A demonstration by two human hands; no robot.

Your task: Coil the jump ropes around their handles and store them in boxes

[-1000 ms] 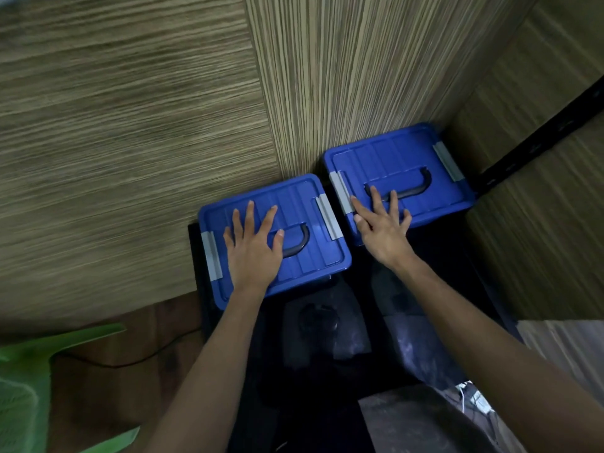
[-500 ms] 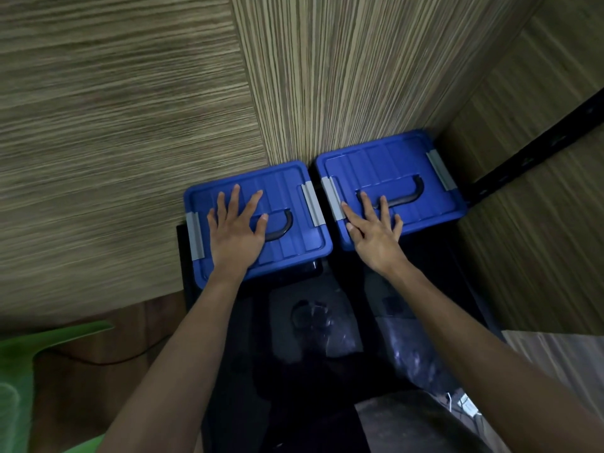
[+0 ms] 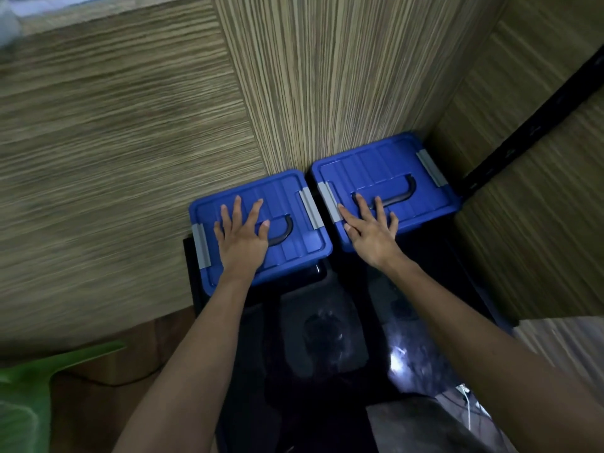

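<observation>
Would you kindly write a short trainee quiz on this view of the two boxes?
1. True or false: both lids are off.
2. Which hand rests on the left box? A left, B right.
3. What colour are the side latches?

Key: 1 false, both blue lids are on. 2 A, the left hand lies flat there; the right hand is on the right box. 3 grey, e.g. latch.

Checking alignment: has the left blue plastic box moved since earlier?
Yes. The left blue plastic box slid back toward the wood-grain wall, nearly level with the right blue box.
</observation>
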